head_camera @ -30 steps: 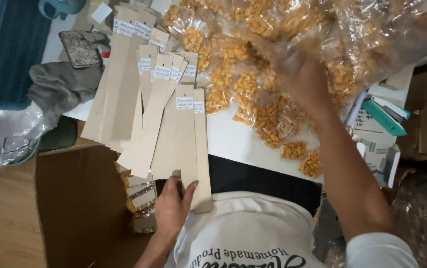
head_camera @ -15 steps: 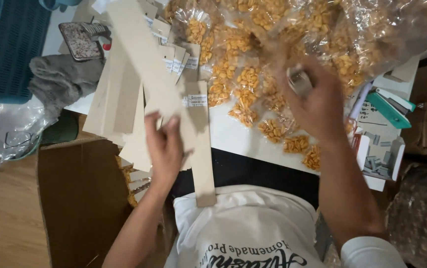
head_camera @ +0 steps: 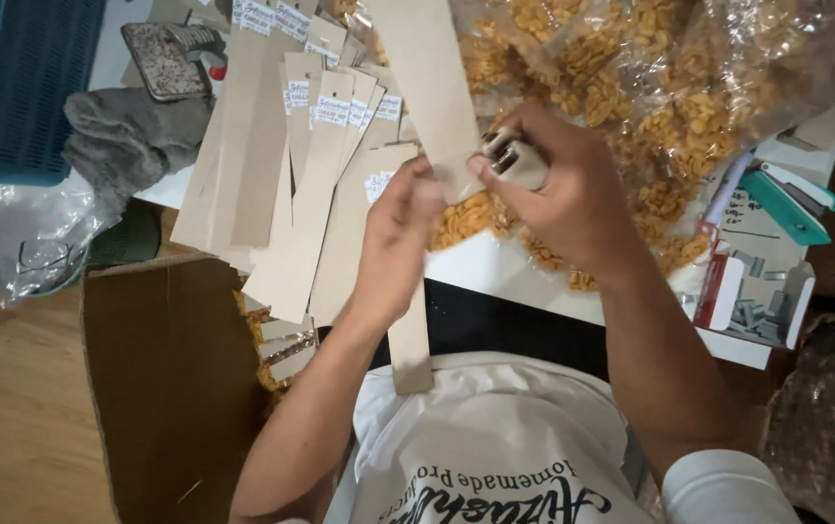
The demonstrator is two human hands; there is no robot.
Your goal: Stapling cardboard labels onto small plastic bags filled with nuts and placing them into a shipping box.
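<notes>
My left hand (head_camera: 393, 238) pinches the lower end of a long tan cardboard strip (head_camera: 424, 78) and holds it up over the table. My right hand (head_camera: 563, 189) grips a small pale stapler-like tool (head_camera: 512, 160) pressed against that strip's edge. Under both hands lies a fan of similar cardboard strips (head_camera: 311, 184), several with white labels at the top. Clear bags of yellow snack pieces (head_camera: 650, 87) are heaped behind and to the right.
An open brown carton (head_camera: 165, 378) stands at the lower left. A blue basket (head_camera: 19, 87), a grey cloth (head_camera: 121, 136) and a phone (head_camera: 160, 60) sit at the far left. A teal stapler (head_camera: 781, 204) and an open box of staples (head_camera: 757, 301) lie at the right.
My left hand lifted one strip from the fan and raised it. My right hand came off the snack bags with the small tool and met the strip.
</notes>
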